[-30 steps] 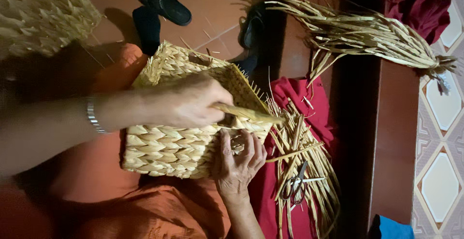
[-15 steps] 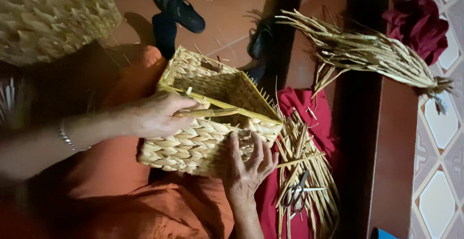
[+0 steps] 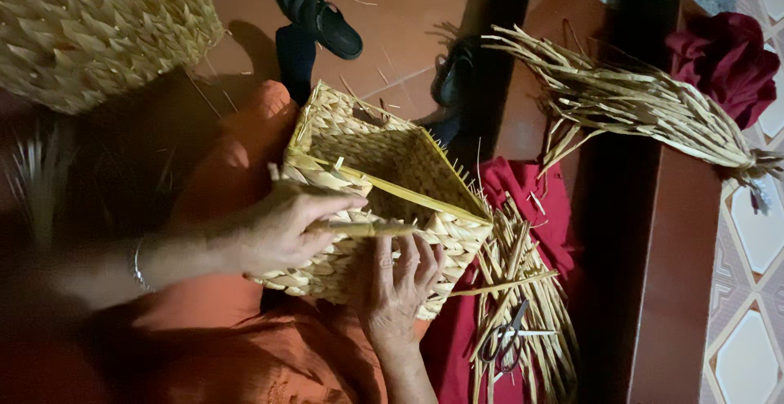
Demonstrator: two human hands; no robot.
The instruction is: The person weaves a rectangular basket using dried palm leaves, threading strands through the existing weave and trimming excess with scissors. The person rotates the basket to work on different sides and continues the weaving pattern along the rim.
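Note:
A square woven straw basket rests on my lap, its opening tilted toward me. My left hand comes in from the left with a bracelet on the wrist. It pinches a pale straw strip that lies across the basket's near wall, just below the rim. My right hand reaches up from below. Its fingers are spread flat against the same wall, just under the strip.
Loose straw strips and scissors lie on a red cloth right of the basket. A bigger straw bundle and a dark red cloth lie at upper right. Dark sandals sit above; a large woven piece fills the top left.
The basket has tipped so that more of its inside shows. My left hand has drawn back from the right corner toward the left, with the strip. My right hand stays on the wall.

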